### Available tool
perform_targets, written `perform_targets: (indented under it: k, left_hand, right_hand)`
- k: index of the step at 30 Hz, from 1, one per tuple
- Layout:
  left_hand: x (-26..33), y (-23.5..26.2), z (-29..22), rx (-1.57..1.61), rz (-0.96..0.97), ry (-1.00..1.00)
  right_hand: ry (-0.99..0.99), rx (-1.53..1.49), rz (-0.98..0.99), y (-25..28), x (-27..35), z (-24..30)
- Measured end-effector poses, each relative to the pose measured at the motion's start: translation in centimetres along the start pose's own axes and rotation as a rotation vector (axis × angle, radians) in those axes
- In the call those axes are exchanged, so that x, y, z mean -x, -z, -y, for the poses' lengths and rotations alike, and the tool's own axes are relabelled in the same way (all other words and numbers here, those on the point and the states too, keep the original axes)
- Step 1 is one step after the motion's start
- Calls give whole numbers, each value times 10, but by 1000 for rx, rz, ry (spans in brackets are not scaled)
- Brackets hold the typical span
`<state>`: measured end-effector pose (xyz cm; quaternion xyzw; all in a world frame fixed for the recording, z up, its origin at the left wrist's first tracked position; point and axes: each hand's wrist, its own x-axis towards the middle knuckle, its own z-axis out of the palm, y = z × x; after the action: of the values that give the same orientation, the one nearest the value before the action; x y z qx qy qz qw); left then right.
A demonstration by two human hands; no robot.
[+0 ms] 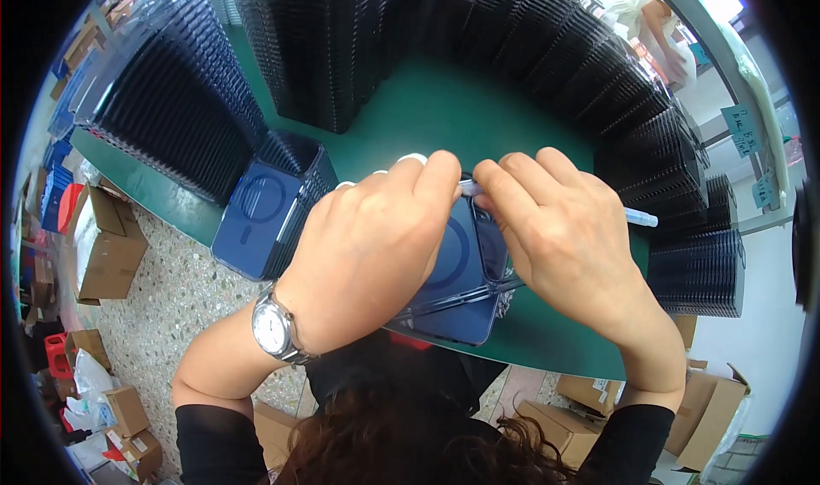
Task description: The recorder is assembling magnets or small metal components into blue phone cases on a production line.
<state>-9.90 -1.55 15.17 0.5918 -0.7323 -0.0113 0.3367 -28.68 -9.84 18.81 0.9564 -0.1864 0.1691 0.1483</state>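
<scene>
My left hand (367,229), with a watch (273,327) on its wrist, is closed with its fingertips at the upper edge of a dark, see-through-framed phone case (489,250). My right hand (559,220) pinches at the same edge, close to the left fingertips. A pale blue, pen-like stick (641,217) passes under the right hand and sticks out on its right side. Between the fingertips a small whitish bit shows, too hidden to name. Beneath the held case lies a blue phone case (465,323) with a ring on its back, partly covered by my left hand.
Tall stacks of dark phone cases (299,49) line the back of the green table (427,100), with more stacks on the right (696,271). A leaning row of blue cases (256,211) sits at the left edge. Cardboard boxes (115,246) stand on the floor. Another person (658,36) is at far right.
</scene>
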Motion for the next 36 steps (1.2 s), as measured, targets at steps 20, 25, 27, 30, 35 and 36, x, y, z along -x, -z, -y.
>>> perform_targets:
  k: [20, 25, 27, 30, 35, 36]
  left_hand:
    - [17, 66, 44, 408, 158, 391]
    - [66, 39, 86, -429, 5, 421]
    - [73, 33, 76, -440, 87, 561]
    - [84, 36, 70, -485, 96, 549]
    - [87, 41, 52, -761, 108, 417]
    - [76, 40, 37, -625, 51, 398]
  right_hand:
    - [-372, -274, -763, -21, 60, -47]
    - [-630, -443, -694, -62, 104, -34]
    - [-679, -476, -659, -66, 116, -30]
    - [-685, -432, -647, -68, 128, -27]
    - [-782, -453, -638, -69, 143, -18]
    - [-756, -430, -642, -70, 140, -17]
